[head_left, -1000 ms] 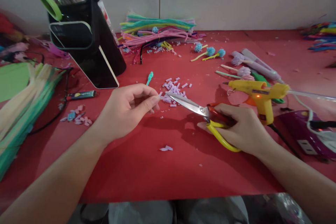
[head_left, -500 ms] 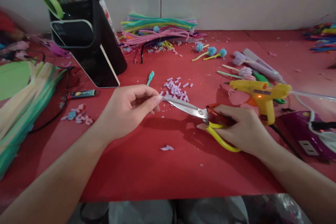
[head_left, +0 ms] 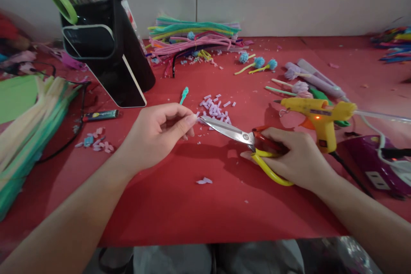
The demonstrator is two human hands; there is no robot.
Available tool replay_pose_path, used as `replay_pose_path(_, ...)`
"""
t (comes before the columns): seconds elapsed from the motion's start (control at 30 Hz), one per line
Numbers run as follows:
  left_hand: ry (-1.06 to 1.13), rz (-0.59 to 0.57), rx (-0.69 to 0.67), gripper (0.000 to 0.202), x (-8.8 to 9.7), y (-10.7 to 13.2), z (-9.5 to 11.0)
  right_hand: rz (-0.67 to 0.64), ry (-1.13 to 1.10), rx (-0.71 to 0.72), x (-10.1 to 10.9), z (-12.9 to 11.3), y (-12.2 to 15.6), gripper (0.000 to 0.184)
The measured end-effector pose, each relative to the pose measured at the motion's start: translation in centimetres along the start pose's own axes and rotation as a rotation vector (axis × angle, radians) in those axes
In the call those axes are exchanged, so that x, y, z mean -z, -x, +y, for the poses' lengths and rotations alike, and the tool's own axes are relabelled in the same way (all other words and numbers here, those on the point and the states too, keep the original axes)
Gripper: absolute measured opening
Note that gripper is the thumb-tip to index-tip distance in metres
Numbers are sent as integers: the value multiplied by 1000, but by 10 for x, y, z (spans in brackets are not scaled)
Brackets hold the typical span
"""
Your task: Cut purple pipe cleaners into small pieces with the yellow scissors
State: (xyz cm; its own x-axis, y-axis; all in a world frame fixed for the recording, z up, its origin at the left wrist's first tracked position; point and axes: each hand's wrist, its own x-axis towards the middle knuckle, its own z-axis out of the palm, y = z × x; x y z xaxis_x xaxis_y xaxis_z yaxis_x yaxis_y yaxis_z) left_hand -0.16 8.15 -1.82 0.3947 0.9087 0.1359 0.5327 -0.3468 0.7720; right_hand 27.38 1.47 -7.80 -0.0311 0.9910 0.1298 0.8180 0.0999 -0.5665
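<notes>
My left hand (head_left: 160, 135) is closed in a pinch, thumb against forefinger, with the edge of a small lilac piece (head_left: 198, 117) showing at the fingertips. My right hand (head_left: 293, 156) grips scissors (head_left: 231, 132) with one red and one yellow handle. Their blades look nearly closed and point left, the tips just short of my left fingertips. Behind the blades lies a loose pile of short lilac pieces (head_left: 215, 109). Two or three lilac scraps (head_left: 204, 180) rest nearer the table's front edge. A thin turquoise stick with a knobbly end (head_left: 184, 93) lies beyond my left hand.
Left stand a tall black bottle (head_left: 135, 51), a lighter (head_left: 101, 114) and fuzzy stems (head_left: 35, 124). A yellow glue gun (head_left: 321, 111), its light lit, and a purple power strip (head_left: 369, 158) are right. Pipe cleaners (head_left: 195, 30) and blue pompom flowers (head_left: 258, 63) lie at the back.
The scissor tips have drawn back very slightly to the right, away from my left fingertips. Both hands otherwise stay almost where they were.
</notes>
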Motion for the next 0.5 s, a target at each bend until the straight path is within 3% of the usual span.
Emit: replay_pose_path(0.5, -14, 13, 46, 22, -1, 2, 1, 7, 5, 5, 0, -1, -2, 58)
